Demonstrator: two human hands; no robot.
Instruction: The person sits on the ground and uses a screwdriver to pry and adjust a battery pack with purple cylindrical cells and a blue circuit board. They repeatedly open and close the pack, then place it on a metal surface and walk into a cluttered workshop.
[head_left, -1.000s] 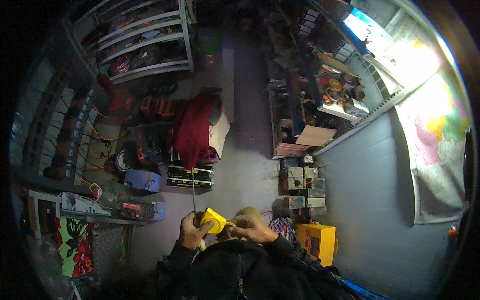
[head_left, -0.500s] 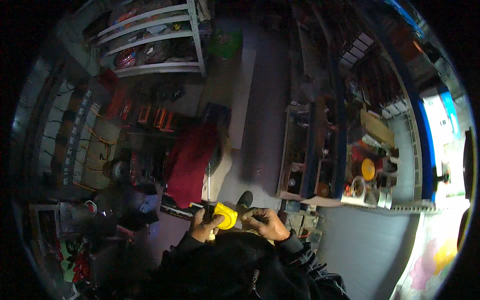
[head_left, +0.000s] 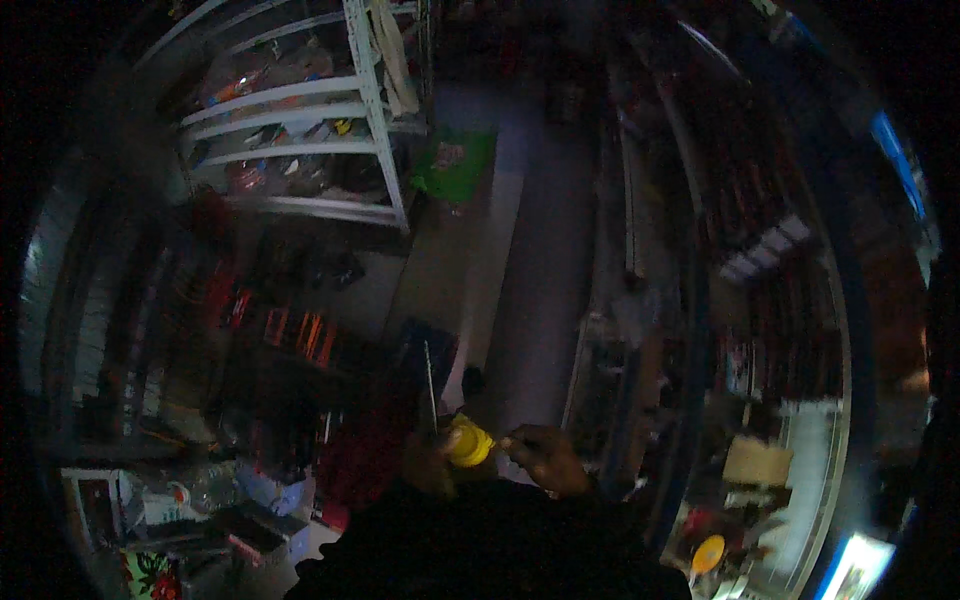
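In front of my body, my left hand (head_left: pixel 432 468) is closed around the left side of a yellow round roll (head_left: pixel 472 444). The roll looks ridged and blurred, so its exact kind is unclear. A thin, straight metal rod (head_left: pixel 431 385) points up and away from beside this hand; its lower end is hidden in shadow. Close to the roll's right side is my right hand (head_left: pixel 548 460), with thumb and fingers pinched together. A small yellow bit shows at those fingertips, but what they grip is too dark to make out.
A white metal rack (head_left: pixel 375 130) with bagged goods stands at the far left. Beside it a green sheet (head_left: pixel 455 165) lies on the floor. Dark shelves line the right, with a cardboard box (head_left: pixel 757 462) and a yellow disc (head_left: pixel 708 553). A dark red cloth (head_left: pixel 365 450) lies left of my hands.
The view has tilted up and ahead, and the picture is darker. Both hands stay at the yellow roll, which is now turned differently; the right fingertips remain pinched beside it.
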